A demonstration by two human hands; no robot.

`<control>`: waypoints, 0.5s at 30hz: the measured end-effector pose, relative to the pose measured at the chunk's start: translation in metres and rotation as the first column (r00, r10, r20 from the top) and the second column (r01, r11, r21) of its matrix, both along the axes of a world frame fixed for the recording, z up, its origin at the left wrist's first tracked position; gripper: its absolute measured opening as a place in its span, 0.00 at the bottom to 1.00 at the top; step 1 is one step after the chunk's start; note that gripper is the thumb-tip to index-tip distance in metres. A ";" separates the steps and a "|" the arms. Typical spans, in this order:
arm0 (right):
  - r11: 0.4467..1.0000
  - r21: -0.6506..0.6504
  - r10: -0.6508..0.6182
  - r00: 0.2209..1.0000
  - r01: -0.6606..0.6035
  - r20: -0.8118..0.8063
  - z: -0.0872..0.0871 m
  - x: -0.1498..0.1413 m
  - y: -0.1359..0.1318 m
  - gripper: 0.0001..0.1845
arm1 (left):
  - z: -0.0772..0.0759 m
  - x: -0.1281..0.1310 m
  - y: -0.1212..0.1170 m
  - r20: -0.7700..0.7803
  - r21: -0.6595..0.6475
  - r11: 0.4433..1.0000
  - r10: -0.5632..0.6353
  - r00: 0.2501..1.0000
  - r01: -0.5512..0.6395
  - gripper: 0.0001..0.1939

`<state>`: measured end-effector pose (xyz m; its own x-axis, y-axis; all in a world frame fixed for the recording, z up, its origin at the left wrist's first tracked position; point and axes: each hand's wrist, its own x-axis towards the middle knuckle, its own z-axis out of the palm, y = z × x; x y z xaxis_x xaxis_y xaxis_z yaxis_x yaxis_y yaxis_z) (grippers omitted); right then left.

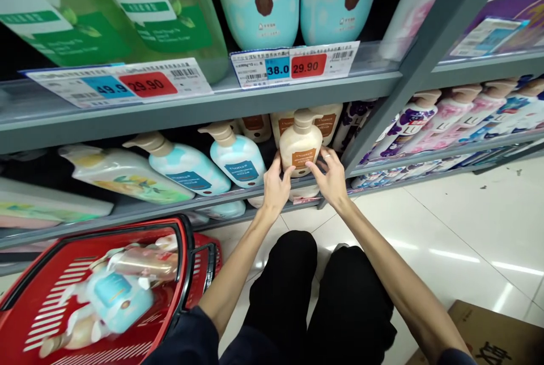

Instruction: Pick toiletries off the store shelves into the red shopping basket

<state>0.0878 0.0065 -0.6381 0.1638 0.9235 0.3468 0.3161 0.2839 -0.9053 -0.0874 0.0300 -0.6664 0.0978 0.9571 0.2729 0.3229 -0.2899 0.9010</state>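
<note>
A cream pump bottle with a brown label (300, 147) stands at the front of the lower shelf (238, 194). My left hand (275, 188) presses its fingers against the bottle's left side. My right hand (330, 177) curls around its right side, a ring on one finger. Both hands grip the bottle together. More cream bottles (327, 118) stand behind it. Light blue pump bottles (236, 156) stand to its left.
A red shopping basket (182, 251) at lower left holds several pump bottles. The upper shelf carries price tags (293, 63) and large bottles. Purple and pink bottles (429, 121) fill the right bay. A cardboard box (493, 336) lies on the white floor at lower right.
</note>
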 end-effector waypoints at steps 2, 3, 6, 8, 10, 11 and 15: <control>1.000 0.008 -0.011 1.000 0.011 0.014 -0.007 -0.001 0.002 0.36 | 0.000 0.002 -0.001 -0.002 0.006 0.999 0.032 0.999 -0.032 0.32; 1.000 0.015 -0.014 0.999 0.014 0.031 -0.011 -0.001 0.002 0.37 | 0.000 0.004 -0.002 -0.003 0.013 0.999 0.049 0.999 -0.049 0.32; 1.000 0.006 -0.027 0.996 0.027 0.090 -0.022 -0.002 0.000 0.41 | -0.003 0.006 -0.007 0.010 0.006 0.996 0.093 0.996 -0.093 0.32; 1.000 -0.019 -0.021 0.996 0.023 0.090 -0.029 -0.004 -0.001 0.45 | -0.008 0.008 -0.008 0.031 -0.016 0.995 0.094 0.995 -0.094 0.33; 0.999 -0.030 -0.009 0.997 0.011 0.071 -0.035 -0.006 -0.001 0.47 | -0.013 0.008 -0.008 0.041 -0.029 0.996 0.084 0.996 -0.083 0.33; 1.000 -0.025 -0.008 0.998 0.009 0.068 -0.037 -0.007 0.000 0.47 | -0.016 0.009 -0.007 0.039 -0.028 0.996 0.087 0.995 -0.085 0.33; 1.000 -0.006 -0.022 0.995 0.023 0.094 -0.040 -0.012 0.008 0.47 | -0.017 0.013 -0.002 0.031 0.001 0.992 0.129 0.991 -0.130 0.32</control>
